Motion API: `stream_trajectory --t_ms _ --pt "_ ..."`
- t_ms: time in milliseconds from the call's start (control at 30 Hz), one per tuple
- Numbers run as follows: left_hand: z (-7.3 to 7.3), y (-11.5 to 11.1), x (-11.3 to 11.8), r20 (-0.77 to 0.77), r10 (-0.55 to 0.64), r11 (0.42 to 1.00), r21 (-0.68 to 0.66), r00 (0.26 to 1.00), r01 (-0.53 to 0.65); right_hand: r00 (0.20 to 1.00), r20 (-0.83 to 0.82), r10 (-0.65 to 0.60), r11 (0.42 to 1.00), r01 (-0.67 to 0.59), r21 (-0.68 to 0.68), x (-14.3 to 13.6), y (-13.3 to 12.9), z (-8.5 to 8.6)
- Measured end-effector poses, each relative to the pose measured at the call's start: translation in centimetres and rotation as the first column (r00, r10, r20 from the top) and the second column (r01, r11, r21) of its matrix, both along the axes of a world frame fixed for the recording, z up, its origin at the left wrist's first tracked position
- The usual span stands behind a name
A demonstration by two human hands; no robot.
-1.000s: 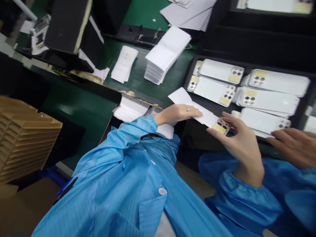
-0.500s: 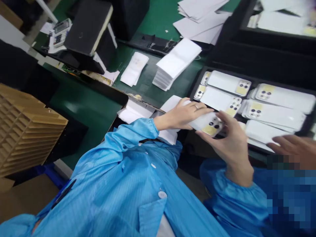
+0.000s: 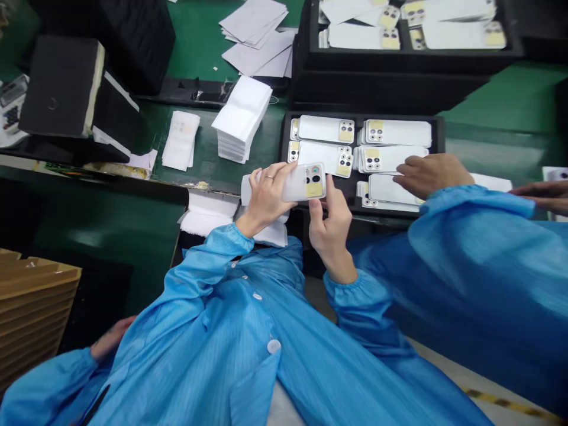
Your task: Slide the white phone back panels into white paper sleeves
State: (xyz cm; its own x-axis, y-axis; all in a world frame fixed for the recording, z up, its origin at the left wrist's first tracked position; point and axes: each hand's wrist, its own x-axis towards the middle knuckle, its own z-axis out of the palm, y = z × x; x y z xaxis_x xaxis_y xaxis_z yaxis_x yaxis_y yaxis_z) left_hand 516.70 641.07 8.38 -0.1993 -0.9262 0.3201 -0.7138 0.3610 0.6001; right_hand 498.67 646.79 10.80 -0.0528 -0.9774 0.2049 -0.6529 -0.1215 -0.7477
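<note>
My left hand [image 3: 268, 192], with a ring on one finger, grips a white phone back cover [image 3: 295, 184]. The cover has a camera cluster and a yellow sticker at its right end. My right hand [image 3: 331, 222] pinches that end, its thumb at the lower edge and a finger along the right side. Part of the cover is hidden under my left fingers. White sheets [image 3: 210, 213] lie just below, at the table edge. Beyond my hands, a black tray [image 3: 439, 133] holds rows of similar covers.
A co-worker's hand [image 3: 437, 174] reaches over the tray from the right; another person's hand [image 3: 113, 337] shows at lower left. A tall stack of white sheets [image 3: 244, 112] stands beside a smaller pile [image 3: 181, 139]. Black boxes [image 3: 62, 89] and cardboard dividers [image 3: 35, 302] are leftward.
The view has swung to the right, showing more of the tray. Both my hands still hold the cover, now turned more level. The co-worker's hand has come over the tray's right side.
</note>
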Motion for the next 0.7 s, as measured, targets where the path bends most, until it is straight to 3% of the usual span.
stream_trajectory --t_ms 333,500,700 --pt "-0.7 -0.1 -1.0 0.011 0.001 1.0 -0.023 1.0 -0.001 0.994 0.026 0.107 0.988 -0.103 -0.111 1.1 -0.5 -0.6" --pt "-0.7 -0.5 -0.9 0.02 0.008 1.0 -0.02 1.0 -0.007 0.994 0.102 0.029 0.986 -0.011 -0.166 1.3 -1.6 -1.5" --pt "0.9 -0.5 2.6 0.022 -0.04 0.998 0.048 0.999 0.039 0.941 0.329 -0.076 0.997 0.081 -0.004 3.6 -2.4 -2.1"
